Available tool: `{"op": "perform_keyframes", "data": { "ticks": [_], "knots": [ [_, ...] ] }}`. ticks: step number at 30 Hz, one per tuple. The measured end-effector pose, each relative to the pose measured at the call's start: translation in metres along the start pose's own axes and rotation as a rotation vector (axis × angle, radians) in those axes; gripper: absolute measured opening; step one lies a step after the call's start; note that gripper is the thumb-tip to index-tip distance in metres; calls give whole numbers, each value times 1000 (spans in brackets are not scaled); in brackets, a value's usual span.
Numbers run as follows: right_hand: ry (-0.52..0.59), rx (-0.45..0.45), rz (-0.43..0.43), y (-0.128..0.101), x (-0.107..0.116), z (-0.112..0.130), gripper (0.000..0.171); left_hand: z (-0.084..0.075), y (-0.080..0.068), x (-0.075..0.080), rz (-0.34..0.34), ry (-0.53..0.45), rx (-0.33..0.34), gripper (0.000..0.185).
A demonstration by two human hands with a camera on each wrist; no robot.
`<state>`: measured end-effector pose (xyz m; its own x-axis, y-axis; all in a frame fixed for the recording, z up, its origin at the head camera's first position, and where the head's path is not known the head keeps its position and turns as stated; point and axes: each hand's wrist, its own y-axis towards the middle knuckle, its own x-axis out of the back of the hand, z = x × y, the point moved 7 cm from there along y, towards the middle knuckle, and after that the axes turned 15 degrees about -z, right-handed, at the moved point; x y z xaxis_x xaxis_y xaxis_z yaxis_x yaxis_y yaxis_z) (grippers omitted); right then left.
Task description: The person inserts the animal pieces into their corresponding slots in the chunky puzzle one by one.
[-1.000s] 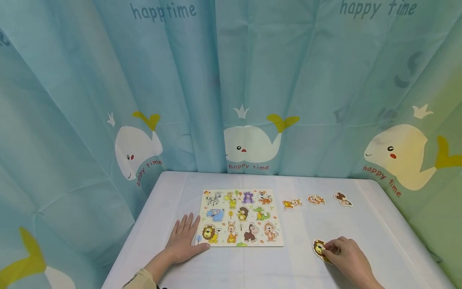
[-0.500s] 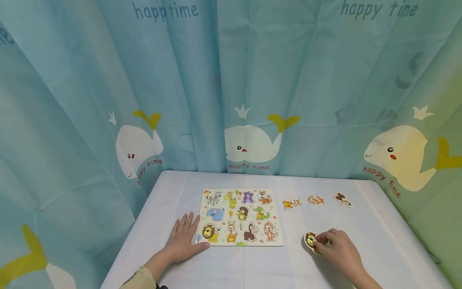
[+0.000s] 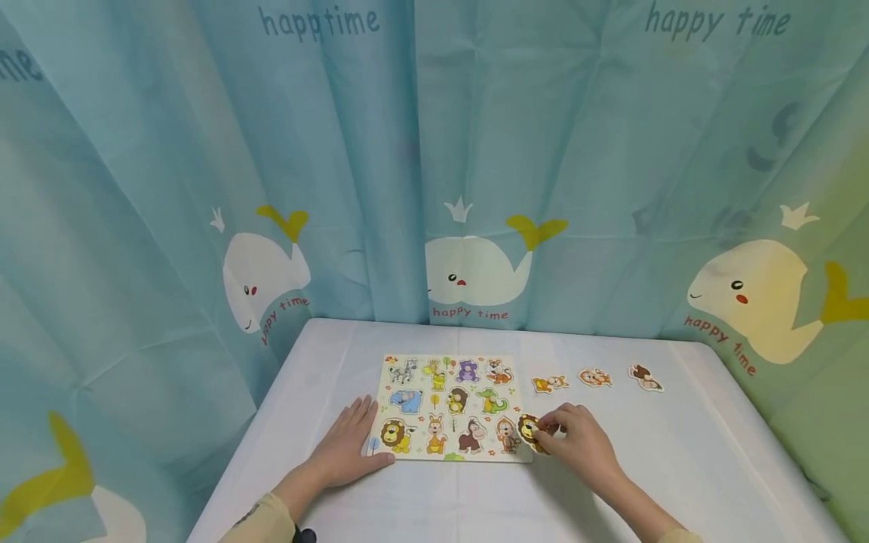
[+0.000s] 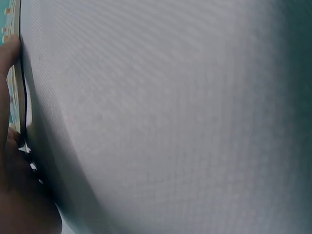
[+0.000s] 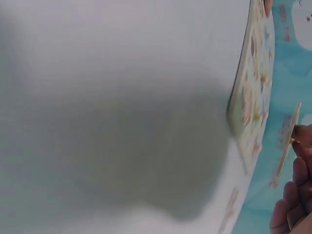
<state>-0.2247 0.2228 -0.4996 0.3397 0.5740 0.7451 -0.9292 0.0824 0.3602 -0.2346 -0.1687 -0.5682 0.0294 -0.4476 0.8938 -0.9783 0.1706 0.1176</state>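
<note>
An animal puzzle board [image 3: 449,407] lies flat in the middle of the white table [image 3: 679,467]. My left hand [image 3: 348,446] rests flat on the table with straight fingers against the board's left edge [image 4: 20,83]. My right hand [image 3: 577,441] pinches a lion puzzle piece [image 3: 529,432] by its peg, held just over the board's lower right corner. In the right wrist view the lion piece [image 5: 288,139] shows edge-on, lifted clear of the puzzle board [image 5: 253,92].
Three loose animal pieces lie in a row right of the board: an orange one [image 3: 549,383], a monkey [image 3: 594,376] and a brown one [image 3: 644,376]. A whale-print curtain [image 3: 468,188] closes in the table's far side and both flanks.
My right hand has carried the lion piece leftwards from the table's near right area to the board's lower right corner. The left hand has stayed put.
</note>
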Motion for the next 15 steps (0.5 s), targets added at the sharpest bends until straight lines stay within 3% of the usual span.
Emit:
{"op": "perform_keyframes", "data": {
  "ticks": [15],
  "knots": [
    [125, 122, 7, 12, -36, 65, 14, 3, 2, -2, 1, -10, -16, 114]
  ]
}}
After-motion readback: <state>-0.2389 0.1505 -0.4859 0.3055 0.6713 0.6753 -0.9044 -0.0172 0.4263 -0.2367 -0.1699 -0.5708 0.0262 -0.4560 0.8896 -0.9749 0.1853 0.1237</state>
